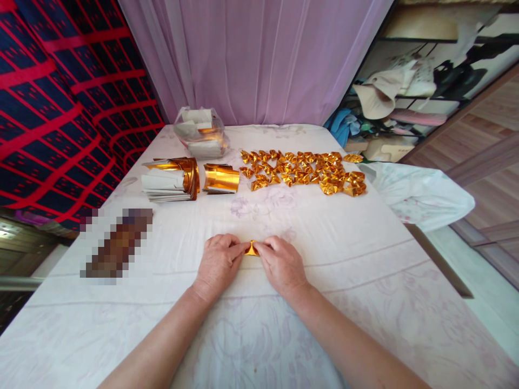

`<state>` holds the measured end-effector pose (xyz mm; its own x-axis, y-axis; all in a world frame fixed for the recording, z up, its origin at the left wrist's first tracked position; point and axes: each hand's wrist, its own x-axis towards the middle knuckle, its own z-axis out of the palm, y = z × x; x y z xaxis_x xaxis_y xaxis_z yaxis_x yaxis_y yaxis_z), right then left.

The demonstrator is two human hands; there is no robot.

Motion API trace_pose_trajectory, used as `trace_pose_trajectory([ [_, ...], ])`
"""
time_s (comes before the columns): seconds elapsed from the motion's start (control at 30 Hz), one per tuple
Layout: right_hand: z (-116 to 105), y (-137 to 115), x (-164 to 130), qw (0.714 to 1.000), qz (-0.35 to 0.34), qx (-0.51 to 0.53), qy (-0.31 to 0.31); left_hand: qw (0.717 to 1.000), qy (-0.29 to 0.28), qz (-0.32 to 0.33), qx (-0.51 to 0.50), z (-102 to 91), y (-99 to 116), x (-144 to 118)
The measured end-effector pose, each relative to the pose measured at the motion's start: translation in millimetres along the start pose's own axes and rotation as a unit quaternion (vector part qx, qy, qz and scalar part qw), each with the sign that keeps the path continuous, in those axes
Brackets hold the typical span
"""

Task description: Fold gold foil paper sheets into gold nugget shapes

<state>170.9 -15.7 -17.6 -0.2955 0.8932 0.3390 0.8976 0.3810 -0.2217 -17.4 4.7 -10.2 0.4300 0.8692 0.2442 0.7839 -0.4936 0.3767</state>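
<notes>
Between my two hands is a small piece of folded gold foil paper (252, 248), low over the cloth-covered table (174, 324). My left hand (219, 263) pinches its left end, and my right hand (284, 263) pinches the right end. Thumbs and fingertips hide both ends of the paper. Farther back lie several finished-looking gold foil ingots (300, 168) in rows. Left of them are a short stack of gold foil sheets (221, 179) and a larger fanned stack of white-backed sheets (164, 185).
A clear plastic bag (200, 132) with more sheets stands at the back left. A blurred-out object (117, 246) lies on the left. Beyond the right edge are a white bag (425, 194) and shelves holding a cap (379, 92). A purple curtain (251, 59) hangs behind.
</notes>
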Motion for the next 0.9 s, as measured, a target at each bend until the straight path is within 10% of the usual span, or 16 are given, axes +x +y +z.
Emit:
trace_pose_trajectory([
  [0.67,-24,37,-9,0.985,-0.160,0.047,-0.036,0.999,0.007,-0.035,-0.021,5.8,-1,4],
  [0.9,-24,10,0,0.988,-0.148,0.025,-0.038,0.999,0.000,-0.041,-0.020,5.3,-3,8],
])
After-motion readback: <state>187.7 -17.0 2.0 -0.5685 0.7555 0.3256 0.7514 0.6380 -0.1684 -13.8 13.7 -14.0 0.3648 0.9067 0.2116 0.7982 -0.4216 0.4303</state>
